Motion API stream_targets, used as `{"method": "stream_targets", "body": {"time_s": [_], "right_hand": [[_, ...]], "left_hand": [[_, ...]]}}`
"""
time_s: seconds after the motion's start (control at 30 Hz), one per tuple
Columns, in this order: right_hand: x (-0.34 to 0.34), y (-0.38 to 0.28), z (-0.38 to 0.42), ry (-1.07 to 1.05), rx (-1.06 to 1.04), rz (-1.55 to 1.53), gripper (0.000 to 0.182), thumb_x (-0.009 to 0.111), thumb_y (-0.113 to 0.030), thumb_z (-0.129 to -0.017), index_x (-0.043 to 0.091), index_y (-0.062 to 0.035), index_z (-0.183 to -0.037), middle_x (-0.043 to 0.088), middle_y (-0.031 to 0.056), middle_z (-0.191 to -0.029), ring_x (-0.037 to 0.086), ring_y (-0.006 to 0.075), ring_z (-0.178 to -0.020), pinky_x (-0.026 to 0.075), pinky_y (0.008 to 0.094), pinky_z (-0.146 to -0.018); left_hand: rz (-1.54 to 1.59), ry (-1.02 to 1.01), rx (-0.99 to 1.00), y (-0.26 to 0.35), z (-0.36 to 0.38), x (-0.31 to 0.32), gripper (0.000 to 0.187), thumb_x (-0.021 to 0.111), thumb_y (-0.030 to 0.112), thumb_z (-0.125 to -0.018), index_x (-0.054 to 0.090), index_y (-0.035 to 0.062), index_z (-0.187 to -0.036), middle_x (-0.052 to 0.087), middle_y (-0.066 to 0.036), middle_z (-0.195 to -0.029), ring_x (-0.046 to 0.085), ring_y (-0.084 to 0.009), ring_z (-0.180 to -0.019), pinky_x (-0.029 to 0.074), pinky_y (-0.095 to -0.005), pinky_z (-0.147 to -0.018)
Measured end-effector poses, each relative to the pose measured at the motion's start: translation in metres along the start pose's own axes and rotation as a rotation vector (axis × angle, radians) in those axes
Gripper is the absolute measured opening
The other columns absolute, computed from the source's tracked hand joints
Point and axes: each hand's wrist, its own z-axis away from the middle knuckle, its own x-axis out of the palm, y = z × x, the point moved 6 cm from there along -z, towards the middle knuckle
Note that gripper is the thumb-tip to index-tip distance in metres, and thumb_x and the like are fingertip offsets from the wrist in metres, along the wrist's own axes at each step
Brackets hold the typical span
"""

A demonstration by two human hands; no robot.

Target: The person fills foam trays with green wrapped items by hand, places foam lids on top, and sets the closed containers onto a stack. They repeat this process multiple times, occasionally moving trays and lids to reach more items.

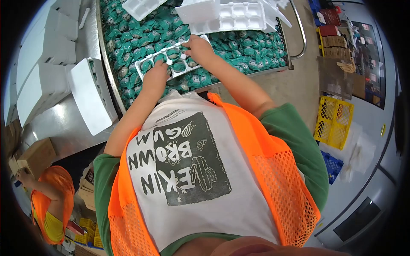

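Two hands work at a white tray (pixel 171 64) that lies on a heap of green packets (pixel 239 47) in a steel bin (pixel 106 64). Nearest the camera is the person's own chest: a white printed apron over an orange mesh vest (pixel 282 179) and green sleeves. Both forearms reach from there up to the tray. The left hand (pixel 154 79) lies on the tray's near edge, fingers curled over a packet in one of the pockets; it seems closed on that packet, though the view is too small to be sure. The right hand (pixel 199 48) is at the tray's right end, fingers bent down onto the rim and gripping it. The tray's pockets are mostly filled with green packets. The tray sits tilted on the heap, near the bin's front wall.

Left of the tray, outside the bin, a white box lid (pixel 92 96) leans on the counter (pixel 55 123), with more white boxes (pixel 42 55) stacked beyond it. Beyond the tray, at the bin's far end, several empty white trays (pixel 232 17) rest on the packets. Right of the bin, well apart from the tray, stands a yellow crate (pixel 333 121). Far below and left of the tray, another person in an orange vest (pixel 51 205) stands by cardboard boxes.
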Motion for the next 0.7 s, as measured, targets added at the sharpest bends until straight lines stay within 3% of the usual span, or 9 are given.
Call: {"method": "stream_targets", "body": {"time_s": [0.1, 0.23, 0.27, 0.37, 0.43, 0.5, 0.53, 0.63, 0.7], "right_hand": [[0.005, 0.017, 0.004, 0.026, -0.019, -0.043, 0.029, 0.075, -0.026, -0.078, 0.076, -0.0116, -0.102, 0.063, 0.0144, -0.093, 0.064, 0.0332, -0.091, 0.051, 0.0440, -0.079], [0.015, 0.006, -0.002, -0.054, -0.043, 0.194, 0.028, 0.076, -0.031, -0.075, 0.077, -0.0149, -0.098, 0.064, 0.0119, -0.091, 0.065, 0.0332, -0.088, 0.052, 0.0456, -0.074], [0.008, 0.001, -0.002, 0.041, -0.108, 0.192, 0.027, 0.076, -0.031, -0.076, 0.077, -0.0128, -0.097, 0.068, 0.0106, -0.089, 0.068, 0.0299, -0.080, 0.053, 0.0426, -0.069], [-0.010, 0.029, -0.013, -0.139, -0.010, -0.319, 0.026, 0.074, -0.029, -0.078, 0.077, -0.0100, -0.096, 0.072, 0.0102, -0.084, 0.069, 0.0259, -0.073, 0.054, 0.0370, -0.067], [-0.033, 0.072, -0.004, 0.064, 0.286, -0.551, 0.022, 0.074, -0.026, -0.079, 0.077, -0.0107, -0.095, 0.074, 0.0094, -0.083, 0.070, 0.0225, -0.075, 0.054, 0.0328, -0.069], [-0.052, 0.112, 0.021, 0.192, 0.257, -0.158, 0.011, 0.069, -0.016, -0.081, 0.077, -0.0110, -0.087, 0.074, 0.0085, -0.084, 0.070, 0.0258, -0.078, 0.054, 0.0350, -0.073], [-0.040, 0.132, 0.035, -0.028, 0.354, -0.116, 0.018, 0.069, -0.014, -0.080, 0.075, -0.0112, -0.096, 0.073, 0.0122, -0.094, 0.069, 0.0297, -0.085, 0.054, 0.0368, -0.079], [0.009, 0.153, 0.074, -0.183, 0.250, 0.108, 0.033, 0.072, -0.018, -0.078, 0.069, -0.0117, -0.111, 0.070, 0.0169, -0.104, 0.068, 0.0324, -0.093, 0.053, 0.0379, -0.085], [0.026, 0.163, 0.085, -0.011, 0.218, -0.021, 0.041, 0.074, -0.020, -0.078, 0.066, -0.0117, -0.117, 0.067, 0.0187, -0.112, 0.065, 0.0341, -0.099, 0.052, 0.0388, -0.087]], "left_hand": [[-0.008, 0.006, 0.012, -0.001, -0.002, 0.002, 0.027, 0.071, 0.008, -0.079, 0.061, 0.0012, -0.103, 0.056, -0.015, -0.106, 0.063, -0.0373, -0.090, 0.053, -0.0461, -0.074], [-0.022, 0.021, 0.022, -0.004, 0.000, 0.004, 0.027, 0.071, 0.007, -0.079, 0.060, 0.0012, -0.103, 0.056, -0.015, -0.107, 0.064, -0.0378, -0.089, 0.052, -0.0467, -0.073], [-0.018, 0.018, 0.019, -0.003, -0.002, 0.004, 0.028, 0.071, 0.007, -0.079, 0.060, 0.0019, -0.104, 0.056, -0.015, -0.106, 0.063, -0.0387, -0.089, 0.051, -0.0478, -0.074], [-0.022, -0.005, 0.025, -0.004, -0.002, 0.004, 0.028, 0.071, 0.007, -0.079, 0.060, 0.0016, -0.104, 0.056, -0.015, -0.108, 0.063, -0.0388, -0.090, 0.051, -0.0476, -0.074], [-0.003, 0.020, 0.033, -0.006, 0.000, 0.004, 0.028, 0.071, 0.007, -0.079, 0.059, 0.0014, -0.104, 0.056, -0.016, -0.108, 0.063, -0.0389, -0.090, 0.051, -0.0474, -0.074], [0.006, 0.032, 0.020, -0.010, 0.003, 0.006, 0.029, 0.071, 0.007, -0.079, 0.059, 0.0012, -0.105, 0.056, -0.016, -0.109, 0.063, -0.0389, -0.090, 0.051, -0.0471, -0.074], [0.000, 0.025, 0.021, -0.011, 0.002, 0.008, 0.029, 0.071, 0.007, -0.079, 0.059, 0.0010, -0.105, 0.056, -0.016, -0.109, 0.063, -0.0389, -0.090, 0.051, -0.0470, -0.074], [-0.006, 0.017, 0.029, -0.006, -0.002, 0.007, 0.029, 0.071, 0.007, -0.079, 0.058, 0.0007, -0.104, 0.056, -0.016, -0.108, 0.063, -0.0387, -0.090, 0.051, -0.0468, -0.073], [-0.015, -0.012, 0.009, -0.006, -0.002, 0.005, 0.028, 0.071, 0.007, -0.079, 0.058, 0.0007, -0.104, 0.056, -0.016, -0.107, 0.063, -0.0385, -0.090, 0.051, -0.0468, -0.073]]}}
